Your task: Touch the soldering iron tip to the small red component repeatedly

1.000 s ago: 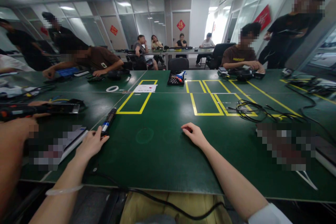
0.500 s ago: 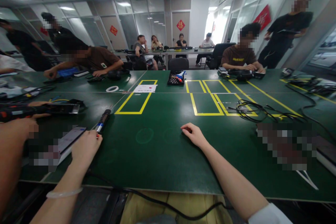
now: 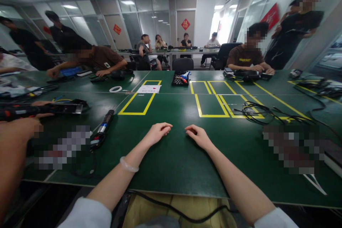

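My left hand (image 3: 159,132) rests on the green table (image 3: 171,171), fingers loosely bent and thumb a little apart, with nothing in it. A pale bangle (image 3: 129,165) circles that wrist. Facing it across a small gap, my right hand (image 3: 197,136) lies on the table in a similar relaxed pose, also holding nothing. Left of my left hand, a black electric screwdriver (image 3: 103,125) with a blue and silver band lies tilted, its tip pointing away from me. Its dark cord trails toward the table's near edge.
At far left, a co-worker's hand (image 3: 40,115) holds a long black tool with orange parts. Yellow tape outlines (image 3: 212,116) mark the table. Beyond are a white tape roll (image 3: 115,89), a paper sheet (image 3: 149,89) and a black tray (image 3: 179,82). Black cables (image 3: 251,110) lie right.
My left hand has let go of the screwdriver and moved right, beside my right hand. The screwdriver now lies on the table. My right hand has stayed put.
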